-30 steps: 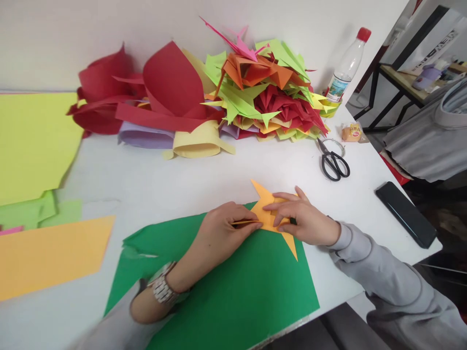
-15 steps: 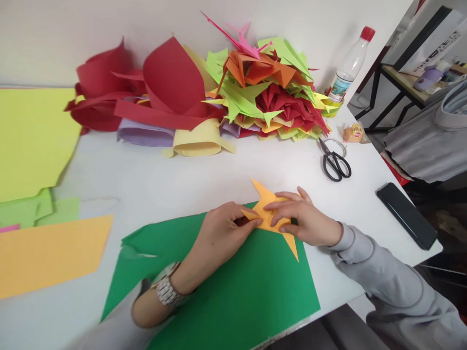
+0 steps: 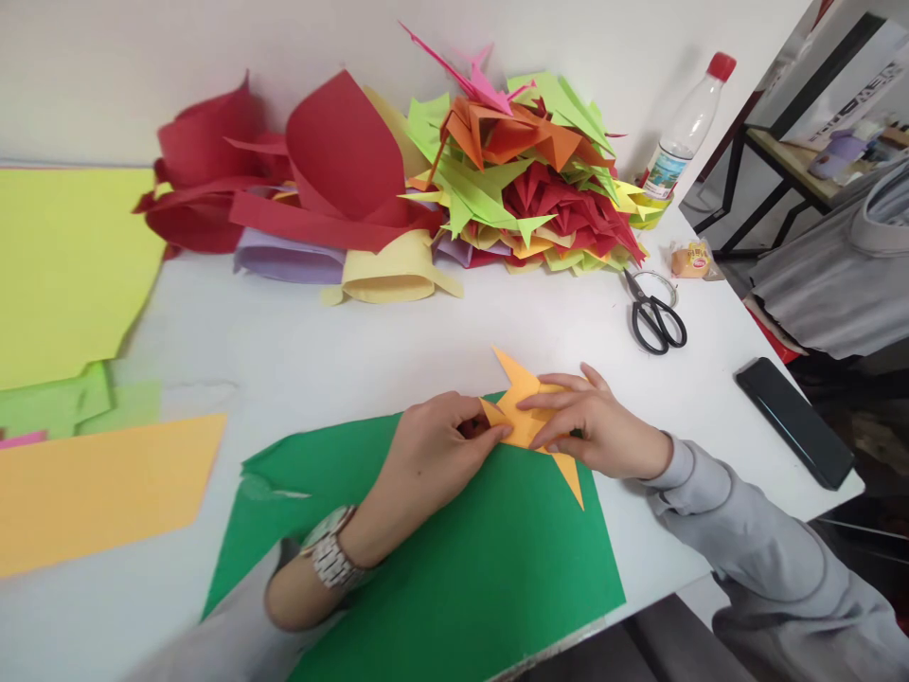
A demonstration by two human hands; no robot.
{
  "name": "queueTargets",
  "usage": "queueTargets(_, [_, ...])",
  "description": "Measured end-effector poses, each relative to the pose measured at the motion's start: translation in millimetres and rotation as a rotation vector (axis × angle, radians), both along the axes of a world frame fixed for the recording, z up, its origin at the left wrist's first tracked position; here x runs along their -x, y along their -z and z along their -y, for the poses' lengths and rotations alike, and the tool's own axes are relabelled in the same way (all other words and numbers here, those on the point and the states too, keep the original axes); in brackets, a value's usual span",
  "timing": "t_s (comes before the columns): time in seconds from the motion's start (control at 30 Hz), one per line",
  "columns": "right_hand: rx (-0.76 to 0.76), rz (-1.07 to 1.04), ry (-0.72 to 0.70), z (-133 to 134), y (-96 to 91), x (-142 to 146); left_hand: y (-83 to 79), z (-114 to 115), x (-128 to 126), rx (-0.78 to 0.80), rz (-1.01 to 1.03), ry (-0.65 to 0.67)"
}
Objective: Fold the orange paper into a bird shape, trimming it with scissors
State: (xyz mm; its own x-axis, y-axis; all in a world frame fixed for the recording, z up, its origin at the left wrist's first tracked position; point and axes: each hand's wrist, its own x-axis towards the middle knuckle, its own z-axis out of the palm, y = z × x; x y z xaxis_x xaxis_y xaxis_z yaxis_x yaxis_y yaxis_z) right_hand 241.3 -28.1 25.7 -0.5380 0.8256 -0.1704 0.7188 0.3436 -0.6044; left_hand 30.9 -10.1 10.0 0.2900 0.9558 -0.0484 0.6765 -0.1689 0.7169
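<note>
A folded orange paper shape (image 3: 522,398) with several pointed ends lies over the far right edge of a green sheet (image 3: 454,549) on the white table. My left hand (image 3: 444,455), with a metal watch on its wrist, pinches the left point of the folded paper between thumb and fingers. From the right, my right hand (image 3: 600,426) holds the paper down, its fingers across the top and its thumb at the near side. Parts of the paper are hidden under the right fingers.
Black-handled scissors (image 3: 654,317) and a phone (image 3: 793,421) lie to the right. Behind are a heap of folded coloured paper (image 3: 525,180), curled red paper (image 3: 345,161) and a plastic bottle (image 3: 686,128). Yellow (image 3: 71,275) and orange sheets (image 3: 106,493) lie at left.
The left point of the orange paper stands a little higher at my left fingers. Both hands keep nearly the same place; the whole view has shifted slightly.
</note>
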Motion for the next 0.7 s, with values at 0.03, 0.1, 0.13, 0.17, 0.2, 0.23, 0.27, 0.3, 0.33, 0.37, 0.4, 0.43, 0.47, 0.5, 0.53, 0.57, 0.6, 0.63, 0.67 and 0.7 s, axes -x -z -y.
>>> queueTargets(0.03, [-0.006, -0.002, 0.001, 0.0, 0.5, -0.3, -0.5, -0.1, 0.2, 0.001, 0.001, 0.001])
queueTargets(0.1, [-0.012, -0.003, 0.000, 0.0, 1.1, -0.6, -1.8, -1.0, 1.0, 0.007, 0.001, 0.006])
queueTargets(0.13, [-0.013, -0.002, -0.001, -0.1, 1.1, -0.5, -2.6, -1.7, 1.5, 0.013, 0.001, 0.011])
queueTargets(0.17, [-0.012, 0.000, -0.003, -0.3, 0.8, -0.3, -3.2, -2.6, 2.0, 0.023, 0.001, 0.021])
queueTargets(0.2, [-0.010, 0.003, -0.005, -0.5, 0.3, 0.0, -3.9, -3.6, 2.5, 0.033, 0.003, 0.031])
queueTargets(0.23, [-0.008, 0.006, -0.005, -0.7, -0.4, 0.3, -4.5, -4.5, 3.0, 0.045, 0.005, 0.041])
queueTargets(0.27, [-0.007, 0.007, -0.004, -0.9, -1.1, 0.7, -5.0, -5.2, 3.4, 0.052, 0.008, 0.049])
queueTargets(0.3, [-0.005, 0.007, -0.003, -1.0, -1.8, 1.1, -5.4, -5.9, 3.6, 0.055, 0.011, 0.055])
queueTargets(0.33, [-0.003, 0.007, -0.001, -1.0, -2.4, 1.5, -5.6, -6.3, 3.7, 0.055, 0.012, 0.057])
queueTargets(0.37, [-0.001, 0.006, 0.000, -1.0, -2.9, 1.7, -5.8, -6.6, 3.8, 0.051, 0.012, 0.056])
queueTargets(0.4, [0.003, 0.005, 0.000, -1.0, -3.2, 1.9, -5.9, -6.8, 3.8, 0.048, 0.011, 0.054])
queueTargets(0.43, [0.006, 0.006, 0.000, -0.8, -3.2, 1.9, -6.0, -6.8, 3.7, 0.047, 0.009, 0.056])
queueTargets(0.47, [0.006, 0.007, 0.000, -0.7, -2.9, 1.7, -6.0, -6.8, 3.7, 0.046, 0.007, 0.058])
queueTargets(0.5, [0.003, 0.008, -0.001, -0.6, -2.5, 1.4, -6.0, -6.7, 3.7, 0.044, 0.005, 0.061])
queueTargets(0.53, [-0.002, 0.008, -0.002, -0.5, -1.8, 1.0, -6.0, -6.5, 3.7, 0.039, 0.004, 0.063])
queueTargets(0.57, [-0.008, 0.009, -0.005, -0.5, -1.1, 0.5, -6.0, -6.3, 3.7, 0.036, 0.003, 0.066])
queueTargets(0.6, [-0.016, 0.010, -0.010, -0.5, -0.3, 0.0, -5.9, -6.1, 3.8, 0.032, 0.001, 0.067])
queueTargets(0.63, [-0.023, 0.013, -0.019, -0.6, 0.4, -0.6, -5.7, -5.8, 3.8, 0.030, 0.000, 0.068])
queueTargets(0.67, [-0.029, 0.017, -0.029, -0.8, 0.9, -1.1, -5.4, -5.6, 3.9, 0.027, -0.002, 0.066])
queueTargets(0.7, [-0.037, 0.023, -0.040, -1.0, 1.3, -1.7, -5.1, -5.4, 4.1, 0.024, -0.003, 0.064])
